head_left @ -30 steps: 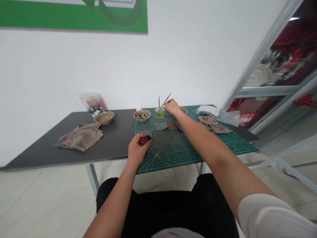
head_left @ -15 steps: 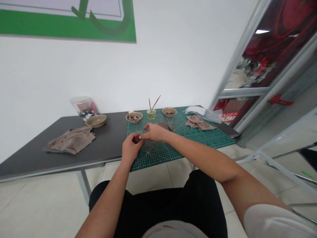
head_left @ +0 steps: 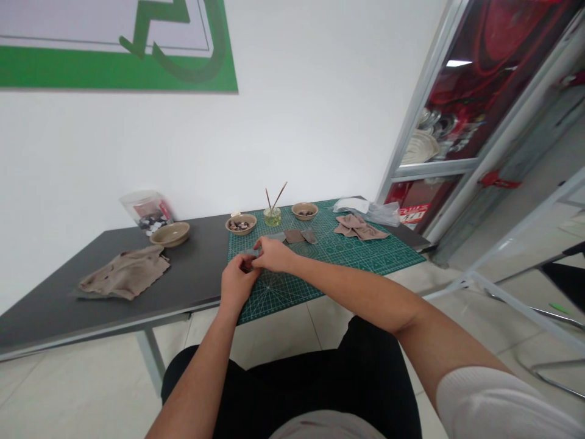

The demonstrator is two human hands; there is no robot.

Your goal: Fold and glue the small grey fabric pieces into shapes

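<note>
Both hands meet over the near left part of the green cutting mat [head_left: 347,256]. My left hand [head_left: 235,281] is closed on a small grey fabric piece [head_left: 250,252]. My right hand [head_left: 273,255] pinches the same piece from the right, fingers pressed together. Behind them on the mat lie three small fabric pieces [head_left: 294,235], a small glass of greenish liquid [head_left: 272,216] with two thin sticks in it, and two tan bowls [head_left: 241,224] [head_left: 304,211] holding small dark bits.
A dark grey table [head_left: 91,305] carries a crumpled brown cloth [head_left: 123,274] at the left, an empty tan bowl [head_left: 170,233], and a clear plastic jar [head_left: 146,211]. More brown cloth [head_left: 357,227] and a plastic bag [head_left: 365,210] lie at the mat's far right. A metal-framed glass cabinet [head_left: 457,122] stands right.
My right hand came back from the sticks in the glass to the fabric piece held in my left hand and now pinches it. The view shifted up and right.
</note>
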